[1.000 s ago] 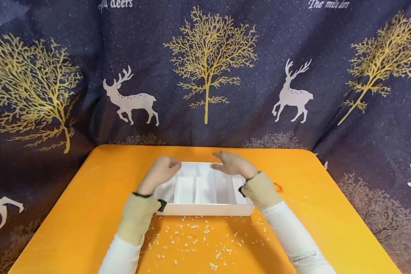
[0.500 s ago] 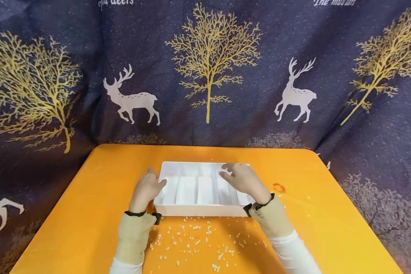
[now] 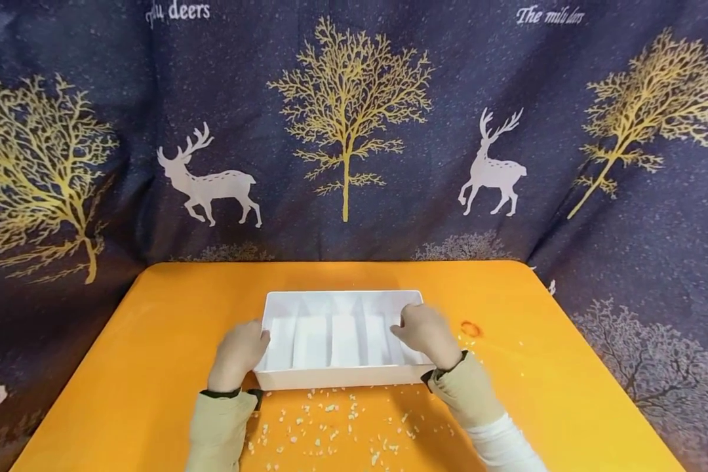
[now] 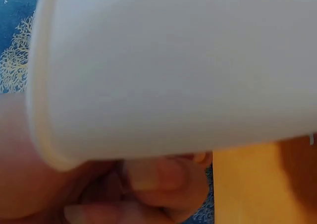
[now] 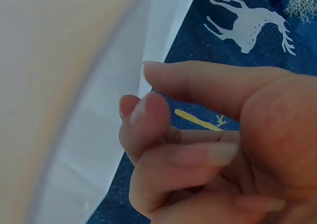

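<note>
A white divided tray (image 3: 342,377) with several long compartments is in the middle of the head view. My left hand (image 3: 236,354) grips its left end. The left wrist view shows curled fingers (image 4: 163,179) below the tray's smooth wall (image 4: 173,75). At the right end my right hand (image 3: 427,334) pinches the side wall, thumb pointing inward over the tray. In the right wrist view the thumb (image 5: 198,80) and index fingertip come together at the tray's edge, and the other fingers are curled. The hands hide parts of both end walls.
Small pale crumbs (image 3: 332,408) lie scattered on the orange tabletop (image 3: 171,314) in front of the tray. An orange-red ring mark (image 3: 471,329) is right of the right hand. A dark curtain (image 3: 307,242) printed with deer and trees hangs behind the table.
Both hands have come down from above the tray to its two ends, and their fingers have closed on it. The tray's front edge now slants slightly. The head view has shifted a little.
</note>
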The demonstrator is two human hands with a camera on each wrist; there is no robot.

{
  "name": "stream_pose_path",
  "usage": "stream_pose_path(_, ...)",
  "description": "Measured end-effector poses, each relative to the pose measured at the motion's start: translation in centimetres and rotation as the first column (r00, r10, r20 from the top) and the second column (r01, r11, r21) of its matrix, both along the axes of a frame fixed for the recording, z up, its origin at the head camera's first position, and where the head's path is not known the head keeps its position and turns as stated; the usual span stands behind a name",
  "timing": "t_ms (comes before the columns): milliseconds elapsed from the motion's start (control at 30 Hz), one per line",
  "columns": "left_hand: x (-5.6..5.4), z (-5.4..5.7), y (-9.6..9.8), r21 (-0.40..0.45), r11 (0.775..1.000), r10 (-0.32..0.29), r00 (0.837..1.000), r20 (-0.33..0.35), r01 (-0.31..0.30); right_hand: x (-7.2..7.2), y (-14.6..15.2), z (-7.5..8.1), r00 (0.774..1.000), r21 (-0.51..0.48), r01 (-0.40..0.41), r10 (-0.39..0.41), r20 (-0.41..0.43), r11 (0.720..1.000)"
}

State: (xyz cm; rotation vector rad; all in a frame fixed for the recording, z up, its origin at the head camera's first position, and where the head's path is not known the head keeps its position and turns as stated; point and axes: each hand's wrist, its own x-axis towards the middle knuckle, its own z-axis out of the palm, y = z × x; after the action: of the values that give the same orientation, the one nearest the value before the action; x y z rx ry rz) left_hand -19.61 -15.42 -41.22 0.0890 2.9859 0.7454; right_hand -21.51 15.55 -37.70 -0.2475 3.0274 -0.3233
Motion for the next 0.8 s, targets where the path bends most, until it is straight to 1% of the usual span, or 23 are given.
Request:
stream_pose_path(67, 0.06, -0.1, -0.03, 0.013, 1.0, -0.008, 1.0, -0.001, 0.008, -0.1, -0.16, -0.23, 1.0, -0.001, -0.011, 0.011, 0.013, 1.0)
stream_pose_path(167, 0.06, -0.15, -0.06, 0.029, 0.999, -0.022, 1.0, -0.011, 0.022, -0.28, -0.36, -0.39, 1.0, 0.0, -0.029, 0.029, -0.006, 1.0)
stream_pose_path(300, -0.07, -0.09, 0.02, 0.018, 0.998, -0.051, 0.998, -0.034, 0.052, -0.36, -0.4, -0.48, 0.999, -0.002, -0.042, 0.042, -0.023, 0.999)
stream_pose_path(433, 0.06, -0.12, 0.21, 0.011, 0.998, -0.055, 0.998, -0.039, 0.055, -0.27, -0.31, -0.74, 0.999, -0.009, -0.036, 0.035, -0.016, 0.999)
stream_pose_path(633, -0.12, -0.1, 0.24, 0.013, 0.999, -0.046, 0.999, -0.023, 0.046, -0.38, -0.36, -0.86, 0.999, -0.018, -0.035, 0.034, -0.009, 0.999)
stream_pose_path(800, -0.41, -0.01, 0.3, 0.033, 0.998, -0.048, 0.999, 0.027, 0.047, -0.4, -0.13, -1.02, 0.999, -0.016, -0.039, 0.039, -0.031, 0.999)
